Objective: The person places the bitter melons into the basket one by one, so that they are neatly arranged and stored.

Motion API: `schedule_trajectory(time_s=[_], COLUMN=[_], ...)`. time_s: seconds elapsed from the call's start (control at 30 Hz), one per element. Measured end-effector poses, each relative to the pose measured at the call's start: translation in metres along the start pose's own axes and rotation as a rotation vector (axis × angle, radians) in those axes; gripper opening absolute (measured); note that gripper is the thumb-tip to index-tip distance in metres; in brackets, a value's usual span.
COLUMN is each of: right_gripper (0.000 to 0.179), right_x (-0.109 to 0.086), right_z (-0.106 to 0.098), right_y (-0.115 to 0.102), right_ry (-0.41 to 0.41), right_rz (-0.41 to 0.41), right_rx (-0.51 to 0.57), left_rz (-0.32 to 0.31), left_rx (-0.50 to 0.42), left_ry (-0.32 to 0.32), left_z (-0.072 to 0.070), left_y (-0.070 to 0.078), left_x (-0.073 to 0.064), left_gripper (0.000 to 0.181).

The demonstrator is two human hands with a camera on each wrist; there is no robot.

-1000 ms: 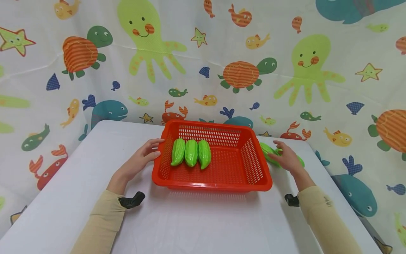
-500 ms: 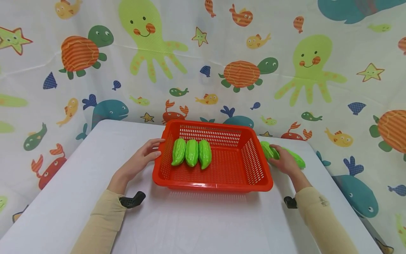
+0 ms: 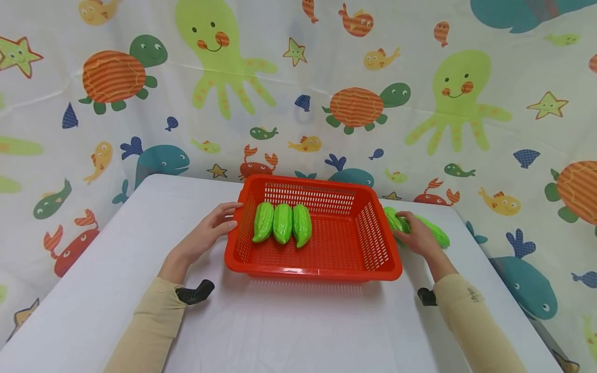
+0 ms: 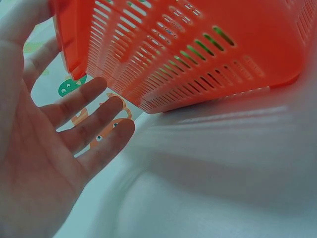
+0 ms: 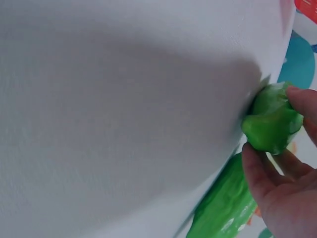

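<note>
Your right hand (image 3: 416, 237) has its grip curled round one green toy bitter gourd (image 5: 271, 120) on the worktop (image 3: 298, 321), just to the right of the red basket (image 3: 308, 271); thumb and fingers (image 5: 256, 171) pinch its end in the right wrist view. A second gourd (image 3: 436, 231) lies on the worktop just beside your hand, touching or nearly touching the one you hold. Your left hand (image 3: 205, 237) grips nothing: its fingers are straight and spread, resting against the basket's left wall.

Three gourds (image 3: 282, 224) already lie side by side in the left half of the basket, so by my reading you are a little past halfway. The gourd in your right hand is not yet lifted clear of the worktop, and the one beside it is untouched. The right half of the basket has room for both.
</note>
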State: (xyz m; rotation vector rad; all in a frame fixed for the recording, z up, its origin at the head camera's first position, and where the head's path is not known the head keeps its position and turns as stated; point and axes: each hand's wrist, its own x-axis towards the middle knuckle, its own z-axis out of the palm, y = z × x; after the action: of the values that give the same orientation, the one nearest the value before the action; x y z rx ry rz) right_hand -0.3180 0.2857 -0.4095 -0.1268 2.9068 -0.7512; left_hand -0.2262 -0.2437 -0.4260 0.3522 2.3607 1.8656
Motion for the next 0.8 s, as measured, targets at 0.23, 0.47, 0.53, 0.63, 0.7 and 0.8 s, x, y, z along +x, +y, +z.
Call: schedule_trajectory(time_s=[0.23,0.47,0.53,0.63,0.7,0.8], right_gripper=[0.054,0.049,0.051,0.055,0.056,0.056], right_x=[-0.001,-0.004,-0.005,-0.006,-0.007,-0.008], right_z=[-0.004,-0.009,-0.01,-0.011,-0.012,-0.014], right_y=[-0.004,-0.008,-0.008,-0.007,-0.006,-0.003], right_ry=[-0.034,-0.096,-0.119,-0.144,-0.152,-0.144], right_rz=[-0.037,-0.082,-0.077,-0.07,-0.079,-0.088], right_rx=[-0.043,-0.05,-0.043,-0.025,-0.025,-0.03], left_rz=[-0.001,-0.002,-0.005,-0.007,-0.007,-0.009], left_rx=[-0.002,-0.003,0.0,0.003,0.005,0.003], left_ry=[-0.005,-0.001,0.0,0.0,-0.001,-0.002], left_z=[0.0,0.0,0.0,0.0,0.0,0.0], left_y=[0.001,0.001,0.0,0.0,0.001,0.001], left_x=[0.0,0.0,0.0,0.0,-0.001,-0.001], left_gripper=[0.055,0.055,0.055,0.055,0.056,0.056])
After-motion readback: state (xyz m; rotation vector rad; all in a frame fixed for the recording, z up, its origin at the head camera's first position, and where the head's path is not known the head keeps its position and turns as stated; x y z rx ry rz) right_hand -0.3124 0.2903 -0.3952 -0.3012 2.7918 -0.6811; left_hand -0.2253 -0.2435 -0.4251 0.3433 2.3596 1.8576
